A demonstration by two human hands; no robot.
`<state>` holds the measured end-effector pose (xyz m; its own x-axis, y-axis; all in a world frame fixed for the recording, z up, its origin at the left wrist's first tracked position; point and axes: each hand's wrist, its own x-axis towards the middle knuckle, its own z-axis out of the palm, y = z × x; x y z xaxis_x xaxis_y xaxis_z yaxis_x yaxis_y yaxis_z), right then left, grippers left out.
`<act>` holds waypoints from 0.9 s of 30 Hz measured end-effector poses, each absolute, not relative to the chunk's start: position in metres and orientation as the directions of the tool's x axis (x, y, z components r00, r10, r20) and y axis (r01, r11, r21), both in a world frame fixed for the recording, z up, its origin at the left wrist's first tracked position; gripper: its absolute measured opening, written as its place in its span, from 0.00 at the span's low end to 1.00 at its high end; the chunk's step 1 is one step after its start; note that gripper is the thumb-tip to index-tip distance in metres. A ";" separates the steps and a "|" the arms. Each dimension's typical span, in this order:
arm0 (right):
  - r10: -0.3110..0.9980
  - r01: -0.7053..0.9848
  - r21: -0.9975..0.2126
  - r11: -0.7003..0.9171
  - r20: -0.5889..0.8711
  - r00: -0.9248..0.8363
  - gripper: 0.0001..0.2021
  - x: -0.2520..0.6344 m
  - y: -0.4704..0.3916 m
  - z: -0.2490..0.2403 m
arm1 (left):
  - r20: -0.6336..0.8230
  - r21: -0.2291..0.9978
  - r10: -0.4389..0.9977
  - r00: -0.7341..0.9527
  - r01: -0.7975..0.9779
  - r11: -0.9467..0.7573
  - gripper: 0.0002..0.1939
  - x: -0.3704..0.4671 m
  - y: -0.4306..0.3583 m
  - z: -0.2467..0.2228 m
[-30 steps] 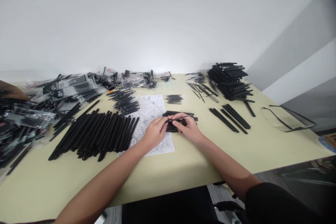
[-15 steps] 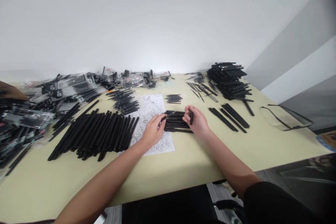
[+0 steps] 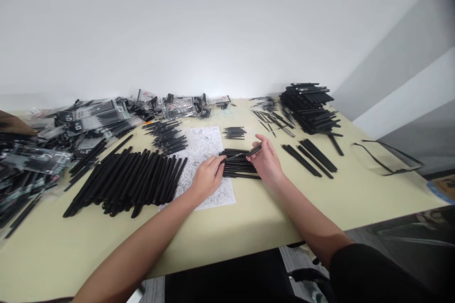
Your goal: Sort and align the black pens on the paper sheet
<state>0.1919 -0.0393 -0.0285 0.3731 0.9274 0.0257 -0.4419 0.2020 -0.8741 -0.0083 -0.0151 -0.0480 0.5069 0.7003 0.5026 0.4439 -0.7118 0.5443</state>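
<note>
My left hand [image 3: 208, 175] pinches a slim black pen [image 3: 233, 156] whose thin, greyish end points right. In my right hand [image 3: 268, 163], the fingers are closed on a short dark pen part [image 3: 254, 150], tilted toward that end. The two pieces are nearly in line; I cannot tell whether they touch. Beneath both hands lies a row of black pens [image 3: 240, 166], partly on a patterned white sheet [image 3: 208, 196]. Just behind the hands is a small row of thin black sticks [image 3: 234, 133].
Thick black tubes [image 3: 131, 180] are heaped at left, near thin black sticks [image 3: 165, 136]. Clear packets [image 3: 99, 116] pile up along the back left. A stack of black pens [image 3: 309, 109], several loose ones [image 3: 302, 161] and eyeglasses [image 3: 391, 170] are at right.
My right hand has turned its dark pen part from nearly upright to slanting, bringing it toward the left hand's pen. The left hand has stayed nearly in place.
</note>
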 end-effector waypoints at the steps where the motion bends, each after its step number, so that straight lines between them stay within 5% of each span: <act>1: 0.924 -0.435 -0.874 0.218 0.041 0.381 0.16 0.192 -0.039 -0.029 | 0.504 0.541 0.700 0.506 0.446 -0.713 0.14 -0.008 -0.015 -0.048; 14: 0.934 -0.386 -0.890 0.243 0.107 0.340 0.16 0.188 -0.042 -0.033 | 0.495 0.534 0.705 0.508 0.462 -0.708 0.14 -0.008 -0.015 -0.048; 27: 0.945 0.164 -0.953 0.253 0.279 0.167 0.16 0.192 -0.047 -0.039 | 0.474 0.522 0.704 0.529 0.475 -0.709 0.15 -0.008 -0.014 -0.050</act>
<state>0.1919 -0.0470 -0.0393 0.1673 0.9455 0.2795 0.1642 0.2528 -0.9535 -0.0083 -0.0140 -0.0502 0.5287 0.7038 0.4745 0.4747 -0.7086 0.5221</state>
